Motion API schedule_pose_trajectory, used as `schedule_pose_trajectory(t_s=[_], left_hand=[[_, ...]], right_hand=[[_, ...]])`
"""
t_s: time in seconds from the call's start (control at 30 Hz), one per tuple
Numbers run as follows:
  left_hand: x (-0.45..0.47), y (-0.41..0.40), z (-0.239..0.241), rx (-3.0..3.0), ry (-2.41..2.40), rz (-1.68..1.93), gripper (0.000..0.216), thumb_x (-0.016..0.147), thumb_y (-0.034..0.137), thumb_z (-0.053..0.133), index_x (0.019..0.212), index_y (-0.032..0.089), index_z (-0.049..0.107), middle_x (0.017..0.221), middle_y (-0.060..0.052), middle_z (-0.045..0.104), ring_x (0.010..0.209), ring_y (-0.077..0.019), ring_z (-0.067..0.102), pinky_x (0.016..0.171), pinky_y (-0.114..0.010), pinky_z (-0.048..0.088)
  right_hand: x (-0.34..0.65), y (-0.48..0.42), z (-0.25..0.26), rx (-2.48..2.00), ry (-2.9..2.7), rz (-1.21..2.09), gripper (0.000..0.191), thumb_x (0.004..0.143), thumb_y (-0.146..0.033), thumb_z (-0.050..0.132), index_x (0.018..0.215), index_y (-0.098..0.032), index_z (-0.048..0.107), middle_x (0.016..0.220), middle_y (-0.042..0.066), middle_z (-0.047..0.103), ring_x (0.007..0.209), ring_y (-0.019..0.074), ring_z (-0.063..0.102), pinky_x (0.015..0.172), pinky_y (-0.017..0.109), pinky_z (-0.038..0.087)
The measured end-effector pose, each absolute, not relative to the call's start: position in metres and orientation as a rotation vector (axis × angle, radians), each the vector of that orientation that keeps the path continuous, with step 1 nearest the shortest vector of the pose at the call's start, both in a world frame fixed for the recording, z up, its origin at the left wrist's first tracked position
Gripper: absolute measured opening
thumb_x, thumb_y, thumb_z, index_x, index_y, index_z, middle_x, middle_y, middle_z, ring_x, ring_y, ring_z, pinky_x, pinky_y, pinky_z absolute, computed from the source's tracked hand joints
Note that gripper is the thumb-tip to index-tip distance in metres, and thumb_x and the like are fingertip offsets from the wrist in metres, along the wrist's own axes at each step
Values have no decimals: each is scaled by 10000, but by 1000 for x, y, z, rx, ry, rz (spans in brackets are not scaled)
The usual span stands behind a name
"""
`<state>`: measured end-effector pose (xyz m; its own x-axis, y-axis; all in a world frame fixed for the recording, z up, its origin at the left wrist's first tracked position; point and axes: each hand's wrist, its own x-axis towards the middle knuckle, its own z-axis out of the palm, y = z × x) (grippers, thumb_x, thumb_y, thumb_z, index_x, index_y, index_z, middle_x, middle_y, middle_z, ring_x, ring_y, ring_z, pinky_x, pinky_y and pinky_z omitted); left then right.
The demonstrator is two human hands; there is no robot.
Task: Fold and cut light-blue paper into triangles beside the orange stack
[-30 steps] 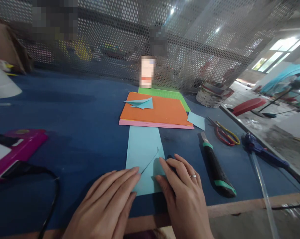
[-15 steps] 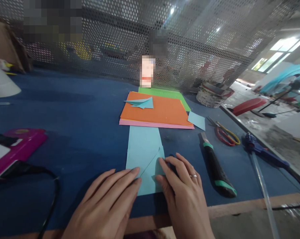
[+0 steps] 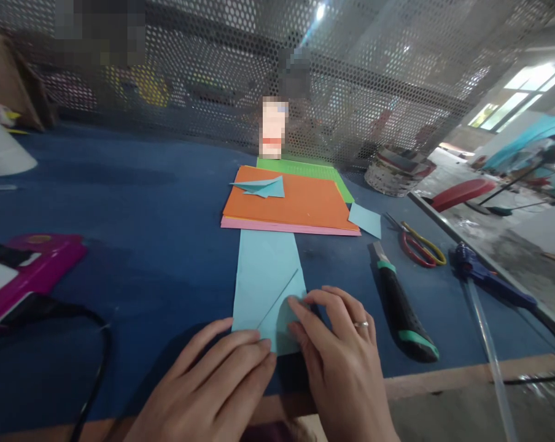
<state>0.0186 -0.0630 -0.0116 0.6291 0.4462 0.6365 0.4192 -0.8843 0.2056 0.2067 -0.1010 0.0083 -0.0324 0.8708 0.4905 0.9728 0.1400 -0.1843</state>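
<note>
Perforated metal screening (image 3: 397, 73) walls off the back of the bench, with bright windows (image 3: 512, 104) far off to the right. Below it spreads a wide dark blue table (image 3: 158, 209) with a wooden front edge.

On the table lies a stack of coloured sheets, an orange sheet (image 3: 300, 205) on a pink sheet (image 3: 287, 226), with a green sheet (image 3: 305, 169) showing behind. A light blue paper strip (image 3: 266, 270) lies flat at the middle near edge. Its long axis runs straight away from the person: the far end meets the pink sheet and the near end sits under the hands. It is plain and matte. Its near right corner is folded over into a triangular flap (image 3: 282, 316), whose crease slants from near left up to far right.

The left hand (image 3: 213, 387) lies flat, fingers together, tips pressing the strip's near edge. The right hand (image 3: 342, 362), wearing a ring (image 3: 361, 324), has its fingers slightly spread and curved, tips bearing down on the flap; neither hand grips anything.

To the left are a pink tool (image 3: 29, 270) and a black cable (image 3: 93, 368). To the right are a utility knife (image 3: 403, 313) just beside the right hand, then scissors (image 3: 418, 245) and a blue glue gun (image 3: 489, 282). A woven basket (image 3: 392, 172) stands by the screening. A folded blue piece (image 3: 261, 186) rests on the orange sheet, and a small blue square (image 3: 364, 219) lies beside the stack.
</note>
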Motion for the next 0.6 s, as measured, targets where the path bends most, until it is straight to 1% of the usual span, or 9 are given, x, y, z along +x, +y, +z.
schedule_pose_trajectory(t_s=[0.1, 0.2, 0.3, 0.4, 0.5, 0.6], left_hand=[[18, -64, -13, 2833, 734, 1113, 307, 973, 106, 370, 1063, 153, 659, 1032, -12, 695, 1059, -118, 581, 1133, -319, 277], [16, -65, -15, 2844, 722, 1121, 310, 968, 105, 376, 1080, 152, 660, 1053, -15, 696, 1075, -117, 577, 1143, -330, 269], [15, -66, -16, 2849, 720, 1112, 324, 969, 122, 363, 1102, 150, 657, 1079, -23, 697, 1108, -124, 572, 1147, -346, 270], [15, -67, -16, 2845, 740, 1116, 328, 965, 120, 359, 1103, 156, 655, 1067, -21, 704, 1107, -119, 578, 1143, -349, 280], [16, -68, -15, 2846, 768, 1122, 324, 968, 134, 354, 1095, 152, 651, 1059, -22, 708, 1106, -120, 585, 1143, -356, 282], [16, -69, -18, 2850, 768, 1138, 315, 970, 134, 355, 1088, 142, 647, 1066, -29, 712, 1117, -123, 588, 1142, -362, 288]], right_hand=[[205, -101, 10, -1732, -1954, -241, 212, 963, -191, 479, 1037, -251, 668, 917, 11, 661, 858, 216, 535, 746, 366, 350], [204, -99, 10, -1706, -1979, -167, 184, 958, -163, 479, 987, -219, 651, 838, 12, 645, 747, 203, 514, 670, 349, 342], [205, -98, 10, -1697, -1956, -103, 181, 948, -128, 475, 957, -217, 632, 832, 18, 635, 739, 207, 513, 665, 345, 349], [206, -100, 11, -1684, -1920, 0, 104, 915, -189, 571, 1002, -235, 607, 883, 10, 640, 781, 214, 523, 695, 350, 374], [204, -102, 10, -1720, -1893, 62, 205, 856, -273, 668, 1039, -242, 582, 939, 16, 637, 820, 232, 522, 704, 373, 391], [202, -103, 8, -1783, -1882, 84, 230, 845, -273, 667, 1046, -249, 559, 957, 26, 627, 828, 251, 516, 685, 392, 388]])
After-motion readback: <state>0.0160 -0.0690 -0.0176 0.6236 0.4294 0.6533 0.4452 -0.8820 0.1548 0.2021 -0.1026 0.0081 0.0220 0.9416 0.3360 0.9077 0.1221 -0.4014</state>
